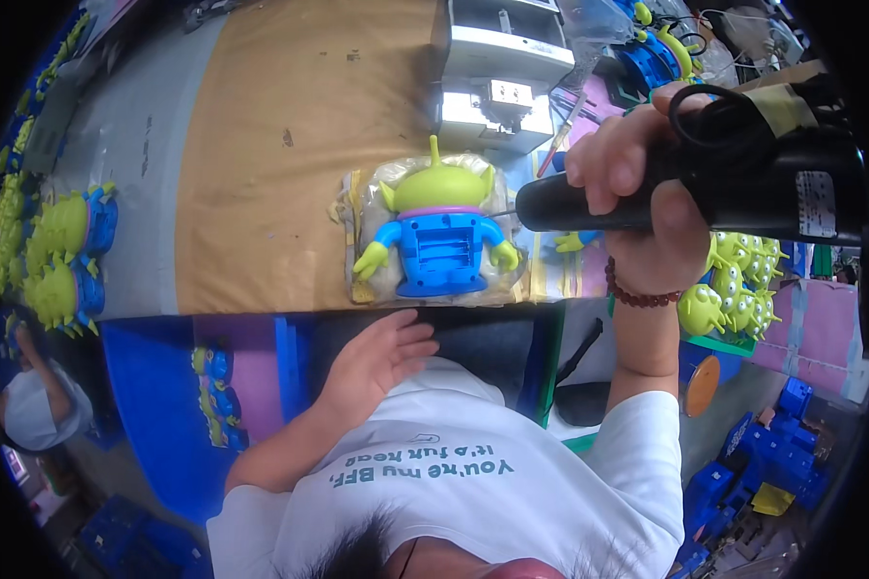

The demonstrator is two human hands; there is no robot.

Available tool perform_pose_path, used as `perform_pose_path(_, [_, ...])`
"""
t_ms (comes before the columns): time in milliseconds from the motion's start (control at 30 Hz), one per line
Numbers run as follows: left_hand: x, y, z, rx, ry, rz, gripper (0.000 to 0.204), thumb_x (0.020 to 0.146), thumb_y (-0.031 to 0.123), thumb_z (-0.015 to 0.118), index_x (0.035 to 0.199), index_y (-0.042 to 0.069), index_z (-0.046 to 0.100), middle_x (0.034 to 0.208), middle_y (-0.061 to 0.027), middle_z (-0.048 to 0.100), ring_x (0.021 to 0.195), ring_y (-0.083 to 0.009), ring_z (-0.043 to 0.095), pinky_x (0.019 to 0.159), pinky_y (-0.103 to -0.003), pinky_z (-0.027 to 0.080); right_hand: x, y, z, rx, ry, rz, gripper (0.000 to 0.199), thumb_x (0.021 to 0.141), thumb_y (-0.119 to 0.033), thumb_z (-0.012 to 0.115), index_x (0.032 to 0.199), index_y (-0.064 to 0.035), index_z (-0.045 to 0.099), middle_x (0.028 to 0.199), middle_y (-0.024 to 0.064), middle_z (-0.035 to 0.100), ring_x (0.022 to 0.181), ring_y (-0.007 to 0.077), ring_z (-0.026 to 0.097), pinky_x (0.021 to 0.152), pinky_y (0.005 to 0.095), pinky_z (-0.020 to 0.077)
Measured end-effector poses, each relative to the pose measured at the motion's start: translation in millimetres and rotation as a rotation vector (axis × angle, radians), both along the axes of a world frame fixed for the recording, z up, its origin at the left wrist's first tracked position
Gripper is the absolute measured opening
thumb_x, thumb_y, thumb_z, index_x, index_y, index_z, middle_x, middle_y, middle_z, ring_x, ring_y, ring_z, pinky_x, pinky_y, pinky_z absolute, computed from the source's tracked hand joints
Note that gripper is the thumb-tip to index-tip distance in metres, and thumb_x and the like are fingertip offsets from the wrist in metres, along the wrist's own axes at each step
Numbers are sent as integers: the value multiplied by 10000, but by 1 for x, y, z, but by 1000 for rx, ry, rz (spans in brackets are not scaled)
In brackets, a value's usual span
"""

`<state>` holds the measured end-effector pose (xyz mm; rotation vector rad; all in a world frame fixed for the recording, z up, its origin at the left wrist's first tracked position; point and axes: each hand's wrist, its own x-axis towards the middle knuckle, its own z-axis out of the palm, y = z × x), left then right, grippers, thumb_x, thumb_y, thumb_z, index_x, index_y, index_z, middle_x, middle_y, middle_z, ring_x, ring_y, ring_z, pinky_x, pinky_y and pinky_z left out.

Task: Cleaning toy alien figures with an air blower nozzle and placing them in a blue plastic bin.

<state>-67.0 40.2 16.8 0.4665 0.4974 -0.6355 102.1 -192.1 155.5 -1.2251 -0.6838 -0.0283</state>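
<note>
- Okay, nearest: wearer's white shirt, printed, at the lower edge.
- Left hand sits just off the near table edge, fingers loosely spread, nothing gripped.
- Blue-and-green toy lies on a cloudy plastic-covered pad near the table's front edge; head points away, ribbed rectangular recess in its blue body faces up.
- Right hand clenched around a black tool, at the toy's right; beaded bracelet on that wrist.
- Thin metal shaft on the tool points left at the toy's shoulder; contact: can't tell.
- Brown covering stretches over the table to the left.
- Green toy heads pile up to the right.
- More green-and-blue toys along the left side.
- White device stands beyond the toy.
- Co-worker far left, white top.
</note>
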Motion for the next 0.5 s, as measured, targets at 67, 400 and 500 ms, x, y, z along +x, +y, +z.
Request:
perform_pose_path(67, [-5,-3,7,545,-499,-110,397,903,133,632,1269,26,524,1290,-175,530,1130,-292,572,951,-385,482,2,5,-3,-19,17,22,580,872,-301,652,1321,-45,388,859,31,532,683,158,537,722,372,441])
perform_pose_path(400, [83,-51,-12,2136,-1559,-50,430,795,227,652,1210,313,576,1434,-200,392,1241,-476,433,972,-581,372,10,30,-21,-70,22,86,456,827,-190,733,1139,-56,429,737,39,549,591,156,538,613,331,465])
perform_pose_path(500, [87,-52,-19,2075,-1557,-66,379,822,241,609,1195,305,578,1433,-212,401,1248,-486,433,963,-555,376,22,24,-55,-34,-105,270,400,824,-136,729,1106,-69,454,720,50,558,606,175,548,594,327,461])
